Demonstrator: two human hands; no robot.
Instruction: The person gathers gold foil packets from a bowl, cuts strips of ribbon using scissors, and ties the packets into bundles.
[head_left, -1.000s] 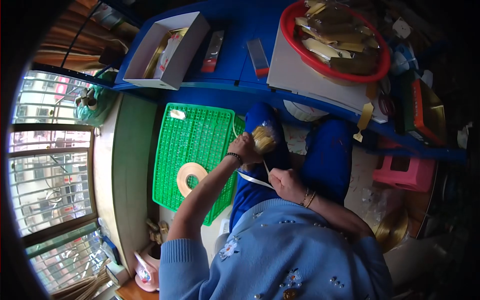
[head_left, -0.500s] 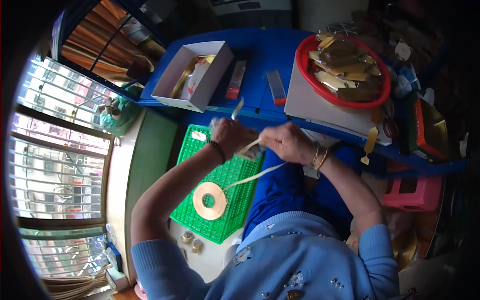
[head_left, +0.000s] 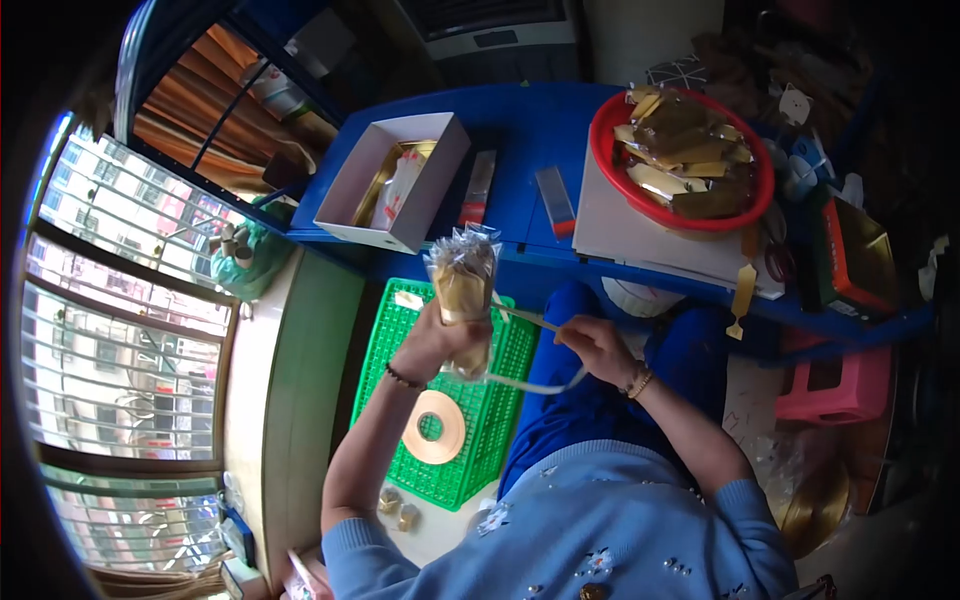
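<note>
My left hand [head_left: 440, 341] is wrapped round an upright bundle of clear-wrapped, tan packets [head_left: 464, 285], held above the green crate. A pale ribbon [head_left: 530, 318] runs from the bundle to my right hand [head_left: 594, 346], whose fingers are pinched on it. Lower down, more of the ribbon loops from beneath the bundle toward my right hand. The flat ribbon roll [head_left: 434, 427] lies on the upturned green crate [head_left: 484, 440], left of my legs.
On the blue table [head_left: 520, 120] are a white box [head_left: 420, 180], two small flat cases and a red basin [head_left: 600, 150] of wrapped packets. A pink stool [head_left: 835, 385] stands at the right. Small wrapped bundles [head_left: 407, 517] sit on the floor below the crate.
The bundle now stands upright in my left hand, more plainly in view. My right hand has moved away from it to the right and lower, drawing the ribbon out between them.
</note>
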